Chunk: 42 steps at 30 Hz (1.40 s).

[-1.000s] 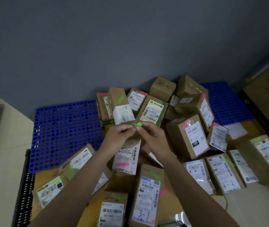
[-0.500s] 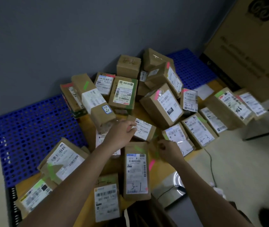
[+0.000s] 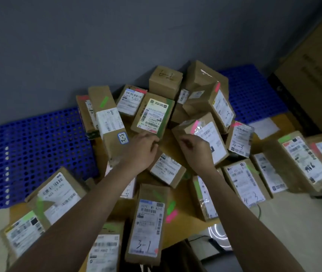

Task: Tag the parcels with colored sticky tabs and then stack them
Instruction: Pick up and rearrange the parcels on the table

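Both my arms reach out over a heap of brown cardboard parcels on the wooden worktop (image 3: 177, 228). My left hand (image 3: 141, 152) hovers near the middle of the pile, its fingers (image 3: 152, 138) loosely curled and pointing towards the lower edge of the green-edged parcel (image 3: 153, 115). Whether they pinch anything I cannot tell; the tips are blurred. My right hand (image 3: 196, 152) sits just beside it, a narrow gap between the two, with its fingers bent inward close to the parcel with the pink tab (image 3: 205, 134). Its fingertips look drawn together, but I cannot make out a tab between them.

Below my left hand lies a small parcel (image 3: 167, 169) with a white label, tilted. Left of my left wrist stands the long parcel marked 2-5 (image 3: 110, 124), carrying a green tab near its top. Nearer to me, the parcel marked 3-1 (image 3: 148, 222) lies flat between my forearms, and beside it on the bare wood lie a green tab and a pink tab (image 3: 172, 215), one just above the other.

More labelled parcels spread to the right, several with green or pink tabs. A blue perforated mat (image 3: 38, 154) lies under the pile to the left and appears again at the back right. A grey wall (image 3: 117, 36) stands behind.
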### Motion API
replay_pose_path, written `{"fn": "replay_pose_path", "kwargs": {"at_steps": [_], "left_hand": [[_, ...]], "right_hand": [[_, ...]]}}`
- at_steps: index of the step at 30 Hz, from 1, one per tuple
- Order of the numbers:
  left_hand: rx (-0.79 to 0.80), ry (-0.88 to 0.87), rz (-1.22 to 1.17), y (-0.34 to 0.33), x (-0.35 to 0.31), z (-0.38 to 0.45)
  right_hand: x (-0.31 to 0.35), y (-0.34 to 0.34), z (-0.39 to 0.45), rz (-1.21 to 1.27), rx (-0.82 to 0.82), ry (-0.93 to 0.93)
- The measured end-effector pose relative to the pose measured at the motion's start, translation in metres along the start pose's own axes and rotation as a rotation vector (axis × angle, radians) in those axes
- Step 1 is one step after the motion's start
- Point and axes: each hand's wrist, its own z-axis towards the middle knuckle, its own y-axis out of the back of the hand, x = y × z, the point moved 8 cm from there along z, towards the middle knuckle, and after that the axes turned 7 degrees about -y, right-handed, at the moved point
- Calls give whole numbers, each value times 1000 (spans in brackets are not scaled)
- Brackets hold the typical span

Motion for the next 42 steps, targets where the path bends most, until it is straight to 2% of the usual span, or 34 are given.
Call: {"fn": "replay_pose_path", "kwargs": {"at_steps": [3, 6, 9, 13, 15, 18, 20, 21, 24, 26, 32, 37, 42], "left_hand": [[-82, 53, 202, 11, 4, 24], [-120, 229, 470, 29, 25, 38], [-96, 420, 546, 43, 52, 40], [-86, 525, 518, 50, 70, 41], [-70, 532, 519, 50, 72, 44], [-97, 461, 515, 51, 68, 63], [-123, 399, 489, 50, 63, 80], [-127, 374, 477, 49, 60, 89], [-94, 341, 418, 45, 57, 107], [-60, 368, 307, 41, 59, 114], [92, 554, -38, -11, 66, 120], [155, 711, -6, -54, 69, 101], [102, 689, 38, -44, 63, 100]], "right_hand": [[29, -18, 49, -38, 124, 138], [50, -54, 94, -195, 257, 252], [68, -87, 125, -328, 362, 315], [77, -114, 153, -406, 466, 326], [78, -107, 169, -417, 385, 330], [76, -71, 198, -374, 85, 319], [66, -53, 218, -425, -6, 273], [58, -51, 231, -458, 30, 221], [31, -58, 262, -514, 299, 58], [26, -61, 269, -544, 367, 54], [46, -48, 246, -442, 202, 225], [41, -35, 208, -359, 187, 293], [31, -36, 184, -281, 268, 340]]}}
